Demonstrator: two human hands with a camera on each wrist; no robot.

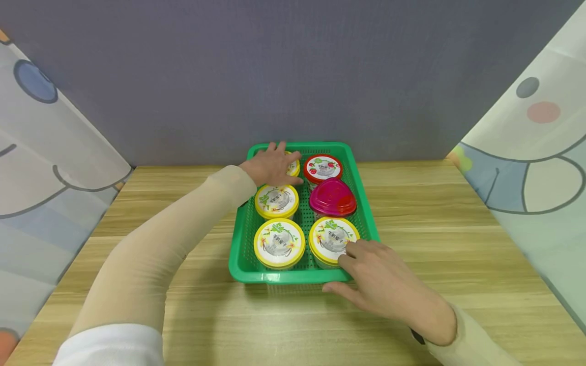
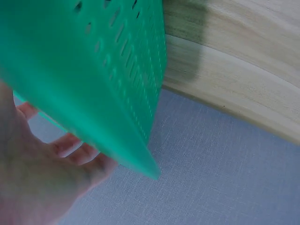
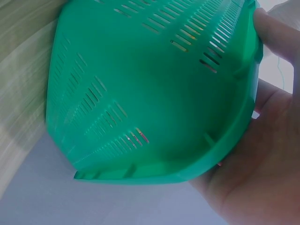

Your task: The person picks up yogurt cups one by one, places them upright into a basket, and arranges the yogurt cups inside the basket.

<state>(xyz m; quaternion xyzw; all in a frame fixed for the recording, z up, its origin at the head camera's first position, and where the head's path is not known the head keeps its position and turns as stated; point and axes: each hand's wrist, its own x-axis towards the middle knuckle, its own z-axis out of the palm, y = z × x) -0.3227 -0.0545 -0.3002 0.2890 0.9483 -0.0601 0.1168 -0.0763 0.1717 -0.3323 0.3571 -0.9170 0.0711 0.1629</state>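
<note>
In the head view, a green plastic basket holds several round tubs in two columns. My left hand reaches over its back left corner, fingers spread above a yellow-lidded tub that it partly hides. My right hand lies over the front right corner, fingertips at the lid edge of the nearest yellow-lidded tub and thumb outside the front rim. The right wrist view shows that thumb against the basket's rim. In the left wrist view, fingers extend past the rim.
A tub with a red-rimmed strawberry lid sits at the back right, with a magenta rounded-triangle lid in front of it. Two more yellow-lidded tubs, one behind the other, fill the left column. Behind the wooden table rises a grey panel.
</note>
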